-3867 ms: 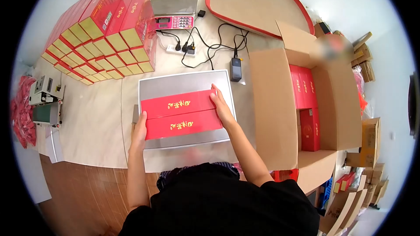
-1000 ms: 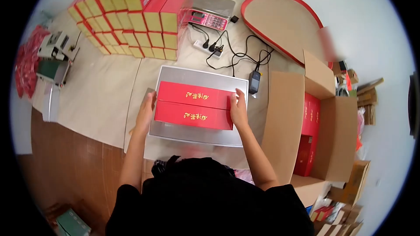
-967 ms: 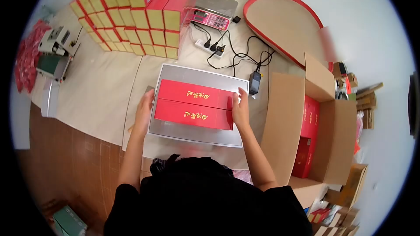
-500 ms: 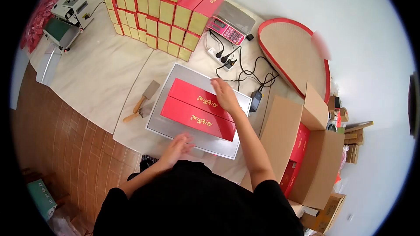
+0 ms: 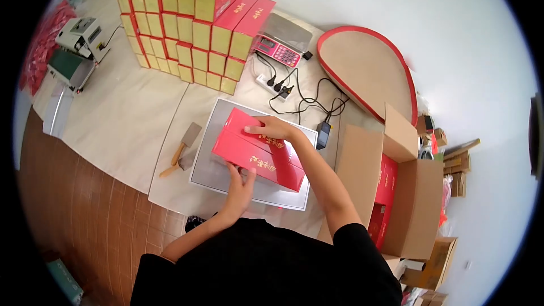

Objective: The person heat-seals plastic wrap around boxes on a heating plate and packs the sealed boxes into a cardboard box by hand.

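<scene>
Two long red gift boxes with gold lettering, a near one [image 5: 241,156] and a far one [image 5: 237,120], lie side by side over a shallow silver-grey tray with a white rim [image 5: 211,184]. My right hand [image 5: 273,128] reaches across the far box, thumb on its top and fingers over its far side. Against the near box's front edge my left hand [image 5: 240,188] is pressed, with its fingertips partly hidden beneath. Between them the hands squeeze the pair, whose left end looks slightly raised.
An open cardboard carton [image 5: 416,209] with red boxes inside stands at right. Stacked red-and-gold boxes [image 5: 187,28] rise behind, beside a pink scale [image 5: 277,51], power strip [image 5: 273,86] and cables. A wooden-handled brush [image 5: 184,144] lies left; a red-rimmed woven tray [image 5: 368,71] leans at the wall.
Both hands have closed in on the two red boxes, the left moving up to the front edge and the right shifting left along the far box. The head view has shifted slightly.
</scene>
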Demonstrator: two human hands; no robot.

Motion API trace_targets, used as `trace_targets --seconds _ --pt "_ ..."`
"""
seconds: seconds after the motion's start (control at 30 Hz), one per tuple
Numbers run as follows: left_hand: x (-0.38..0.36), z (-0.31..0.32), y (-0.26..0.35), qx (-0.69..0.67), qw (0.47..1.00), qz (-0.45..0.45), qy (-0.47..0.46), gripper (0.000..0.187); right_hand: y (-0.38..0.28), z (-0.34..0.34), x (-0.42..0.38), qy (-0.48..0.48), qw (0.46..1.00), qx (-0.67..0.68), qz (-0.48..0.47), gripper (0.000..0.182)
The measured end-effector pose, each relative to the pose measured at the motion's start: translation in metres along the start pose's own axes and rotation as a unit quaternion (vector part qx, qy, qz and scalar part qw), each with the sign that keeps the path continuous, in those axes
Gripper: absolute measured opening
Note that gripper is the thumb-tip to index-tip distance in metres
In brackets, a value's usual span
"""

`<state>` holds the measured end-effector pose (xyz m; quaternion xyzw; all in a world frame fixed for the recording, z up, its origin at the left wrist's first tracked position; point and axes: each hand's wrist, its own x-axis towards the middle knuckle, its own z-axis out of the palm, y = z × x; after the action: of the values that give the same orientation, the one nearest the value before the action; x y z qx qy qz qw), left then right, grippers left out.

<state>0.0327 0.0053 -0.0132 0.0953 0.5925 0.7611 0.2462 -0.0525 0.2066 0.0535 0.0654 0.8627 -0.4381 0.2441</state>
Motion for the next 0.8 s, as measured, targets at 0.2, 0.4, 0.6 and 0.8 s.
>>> trace_targets --seconds 0.2,0.4,0.6,0.8 --pt "-0.002 0.022 0.043 0.22 0.964 0.143 -0.048 0.085 0.004 -0.007 -0.098 0.263 0.961 0.059 -0.058 0.07" --pt "0.024 0.029 0.08 0.239 0.942 0.221 -0.077 0.077 0.025 0.052 -0.159 0.389 0.864 0.266 -0.177 0.072" --pt "0.031 0.012 0.072 0.258 0.918 0.277 -0.114 0.07 0.023 0.082 -0.162 0.454 0.839 0.271 -0.13 0.061" --pt "0.062 0.005 0.102 0.231 0.946 0.174 -0.144 0.062 0.02 0.057 -0.154 0.472 0.772 0.414 -0.095 0.049"
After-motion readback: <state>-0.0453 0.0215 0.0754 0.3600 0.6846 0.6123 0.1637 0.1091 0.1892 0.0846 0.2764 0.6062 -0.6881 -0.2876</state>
